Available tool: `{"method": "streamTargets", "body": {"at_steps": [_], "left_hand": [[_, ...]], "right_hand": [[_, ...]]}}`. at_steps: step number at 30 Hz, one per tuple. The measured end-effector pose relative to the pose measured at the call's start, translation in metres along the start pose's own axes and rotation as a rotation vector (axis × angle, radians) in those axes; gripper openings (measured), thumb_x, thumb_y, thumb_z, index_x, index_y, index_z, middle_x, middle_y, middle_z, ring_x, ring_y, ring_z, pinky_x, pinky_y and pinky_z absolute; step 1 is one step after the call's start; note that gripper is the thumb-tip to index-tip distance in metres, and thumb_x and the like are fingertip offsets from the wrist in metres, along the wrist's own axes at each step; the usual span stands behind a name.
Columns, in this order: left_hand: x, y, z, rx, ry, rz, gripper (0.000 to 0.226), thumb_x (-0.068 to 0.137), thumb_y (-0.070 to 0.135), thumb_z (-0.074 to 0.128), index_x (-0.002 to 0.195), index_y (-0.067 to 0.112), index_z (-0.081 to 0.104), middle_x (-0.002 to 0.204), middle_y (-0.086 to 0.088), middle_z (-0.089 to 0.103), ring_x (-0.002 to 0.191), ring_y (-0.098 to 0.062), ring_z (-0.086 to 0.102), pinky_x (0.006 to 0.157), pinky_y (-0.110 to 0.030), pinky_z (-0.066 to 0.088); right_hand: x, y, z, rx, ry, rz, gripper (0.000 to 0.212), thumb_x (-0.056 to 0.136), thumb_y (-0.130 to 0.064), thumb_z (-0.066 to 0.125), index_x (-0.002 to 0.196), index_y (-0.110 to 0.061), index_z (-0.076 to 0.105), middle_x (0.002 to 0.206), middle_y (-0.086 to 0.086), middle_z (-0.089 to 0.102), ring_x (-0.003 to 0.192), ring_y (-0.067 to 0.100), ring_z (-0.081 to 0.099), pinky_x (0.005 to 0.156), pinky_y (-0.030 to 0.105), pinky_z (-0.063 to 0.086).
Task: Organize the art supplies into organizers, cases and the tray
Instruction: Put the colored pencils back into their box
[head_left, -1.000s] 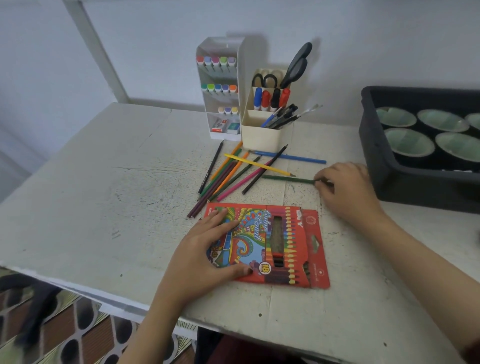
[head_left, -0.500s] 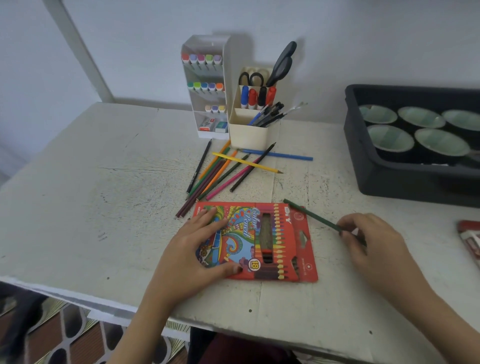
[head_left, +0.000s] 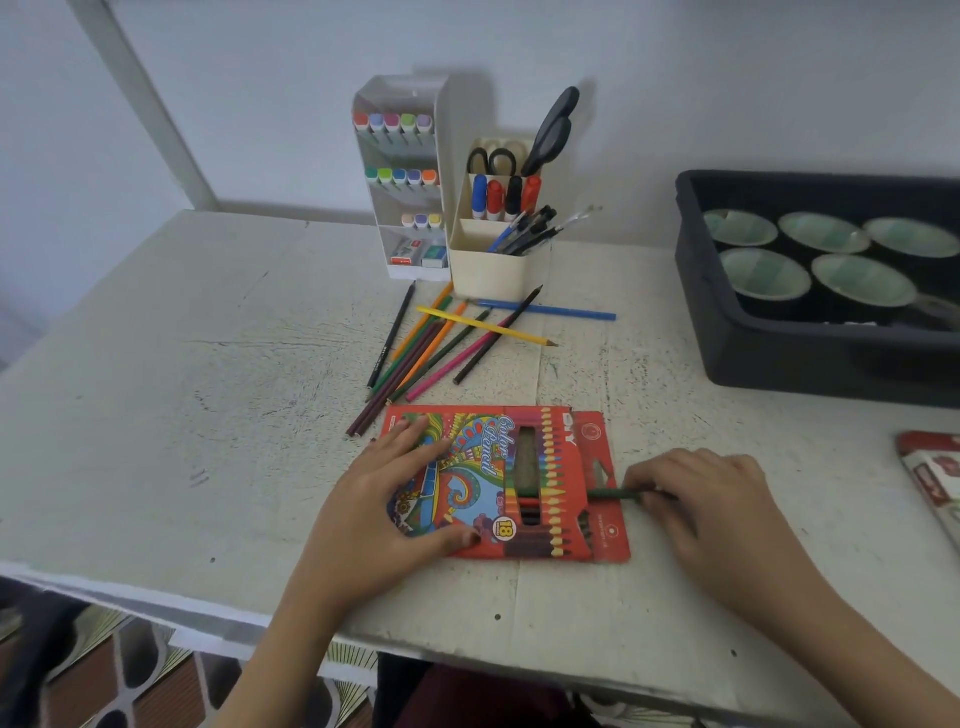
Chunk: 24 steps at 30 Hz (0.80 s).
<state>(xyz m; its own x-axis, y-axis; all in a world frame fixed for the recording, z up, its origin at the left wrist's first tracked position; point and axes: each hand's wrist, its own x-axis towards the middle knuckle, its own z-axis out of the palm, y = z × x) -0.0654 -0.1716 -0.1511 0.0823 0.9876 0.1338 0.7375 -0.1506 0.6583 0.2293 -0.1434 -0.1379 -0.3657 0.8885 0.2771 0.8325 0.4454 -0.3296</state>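
Green pencil (head_left: 610, 493): lower centre of frame, lying left-right, tip inside the open right end of the pencil box (head_left: 550, 457).
Right hand (head_left: 711, 504): pinches its rear end, just right of the box.
Left hand (head_left: 384, 499): flat, pressing the box down.
Coming move: probably a straight push leftward.
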Motion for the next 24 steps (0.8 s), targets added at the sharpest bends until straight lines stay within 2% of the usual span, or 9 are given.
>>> {"method": "streamTargets", "body": {"at_steps": [4,7,11,18,22,24], "left_hand": [[0.0,0.0,0.0,-0.004,0.004,-0.007,0.082,0.054,0.079,0.062,0.129,0.053,0.043,0.146,0.028,0.028,0.135,0.016,0.015,0.108,-0.02,0.018],[-0.001,-0.001,-0.001,-0.014,0.011,-0.014,0.081,0.054,0.08,0.061,0.128,0.055,0.041,0.145,0.03,0.027,0.133,0.019,0.014,0.108,-0.02,0.018],[-0.001,0.0,-0.003,-0.01,0.0,-0.019,0.08,0.053,0.077,0.063,0.126,0.057,0.04,0.143,0.033,0.025,0.129,0.026,0.01,0.104,-0.01,0.013],[0.0,-0.001,-0.003,-0.015,-0.001,-0.021,0.084,0.052,0.077,0.063,0.129,0.05,0.043,0.143,0.032,0.027,0.128,0.026,0.011,0.101,-0.001,0.01],[0.0,-0.001,-0.003,-0.016,-0.001,-0.018,0.084,0.052,0.078,0.062,0.128,0.051,0.042,0.14,0.035,0.025,0.127,0.028,0.01,0.099,0.001,0.008],[-0.001,0.0,-0.003,-0.02,-0.003,-0.021,0.082,0.052,0.078,0.063,0.128,0.053,0.042,0.141,0.034,0.025,0.128,0.027,0.01,0.1,-0.001,0.009]], "right_hand": [[0.016,-0.015,0.007,-0.016,0.003,-0.055,0.017,0.075,-0.022,0.059,0.082,-0.036,0.066,0.078,-0.021,0.063,0.071,0.006,0.057,0.067,0.029,0.019],[0.023,-0.019,0.013,0.017,0.003,-0.045,0.011,0.077,-0.03,0.058,0.08,-0.038,0.066,0.079,-0.023,0.063,0.073,0.006,0.056,0.069,0.025,0.015],[0.021,-0.016,0.015,0.068,0.0,0.009,0.015,0.081,-0.044,0.05,0.085,-0.039,0.064,0.088,-0.025,0.057,0.084,-0.003,0.047,0.077,0.022,0.017],[0.01,-0.001,0.0,0.093,0.002,0.128,0.014,0.077,-0.025,0.05,0.085,-0.035,0.055,0.093,-0.023,0.051,0.091,0.001,0.047,0.088,0.03,0.024],[0.01,0.006,-0.002,0.088,-0.048,0.131,0.023,0.079,-0.015,0.069,0.079,-0.036,0.06,0.098,-0.019,0.053,0.095,0.005,0.048,0.092,0.033,0.022],[0.012,0.004,0.0,0.105,-0.055,0.11,0.019,0.081,-0.02,0.067,0.078,-0.039,0.061,0.101,-0.018,0.053,0.098,0.006,0.048,0.092,0.033,0.023]]}}
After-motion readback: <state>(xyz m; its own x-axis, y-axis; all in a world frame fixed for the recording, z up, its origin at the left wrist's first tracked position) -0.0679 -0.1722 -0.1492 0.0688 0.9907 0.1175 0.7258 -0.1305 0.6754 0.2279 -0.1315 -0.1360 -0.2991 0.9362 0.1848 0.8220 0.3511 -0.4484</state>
